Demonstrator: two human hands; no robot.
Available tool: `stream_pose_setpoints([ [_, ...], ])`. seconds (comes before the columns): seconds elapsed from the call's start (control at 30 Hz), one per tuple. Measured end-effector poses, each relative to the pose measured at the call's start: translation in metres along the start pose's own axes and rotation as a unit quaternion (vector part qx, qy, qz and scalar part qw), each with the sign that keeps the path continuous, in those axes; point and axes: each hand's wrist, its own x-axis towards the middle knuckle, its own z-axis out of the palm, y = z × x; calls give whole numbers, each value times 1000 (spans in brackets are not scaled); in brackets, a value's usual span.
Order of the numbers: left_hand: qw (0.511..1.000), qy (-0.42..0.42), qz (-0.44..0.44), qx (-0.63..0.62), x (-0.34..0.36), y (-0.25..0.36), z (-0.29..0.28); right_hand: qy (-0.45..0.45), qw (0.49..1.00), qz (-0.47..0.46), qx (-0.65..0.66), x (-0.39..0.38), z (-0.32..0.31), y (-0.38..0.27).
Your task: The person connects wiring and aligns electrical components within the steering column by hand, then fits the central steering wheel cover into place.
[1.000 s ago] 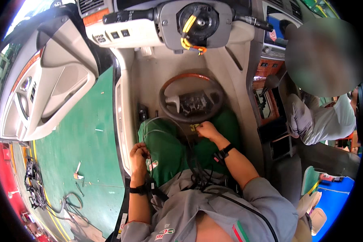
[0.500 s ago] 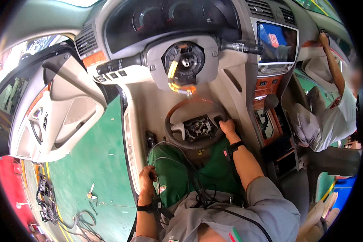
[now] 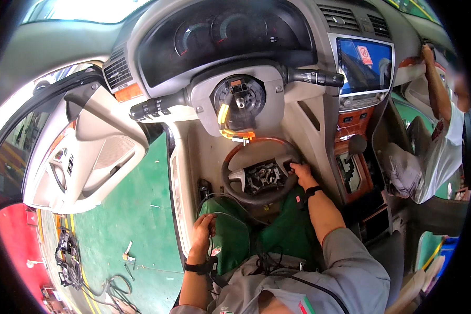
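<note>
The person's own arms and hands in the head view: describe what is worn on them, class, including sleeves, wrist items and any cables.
Both hands are bare, without gloves. The left hand and right hand each have a black band at the wrist. Grey short sleeves with orange-red edging cover the upper arms. Thin black cables run across the grey shirt near the left wrist.

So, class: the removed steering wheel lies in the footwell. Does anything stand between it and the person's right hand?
Nothing visible does. The right hand already rests on the right side of the steering wheel, touching its rim. The left hand is apart from it, on the green trousers.
</note>
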Motion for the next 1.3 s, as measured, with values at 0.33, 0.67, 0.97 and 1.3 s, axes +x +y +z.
stream_pose_setpoints([
  [0.33,1000,-23,5,19,-5,-12,-14,-35,991,-116,53,-202,43,-19],
  [0.67,998,-58,20,20,-13,-15,-7,5,978,-196,74,-325,-12,-33],
  [0.97,989,-132,37,52,26,3,34,30,956,-288,54,-436,-85,-60],
  [1.3,945,-314,-18,87,28,-10,87,-53,914,-380,136,-511,-147,-75],
])
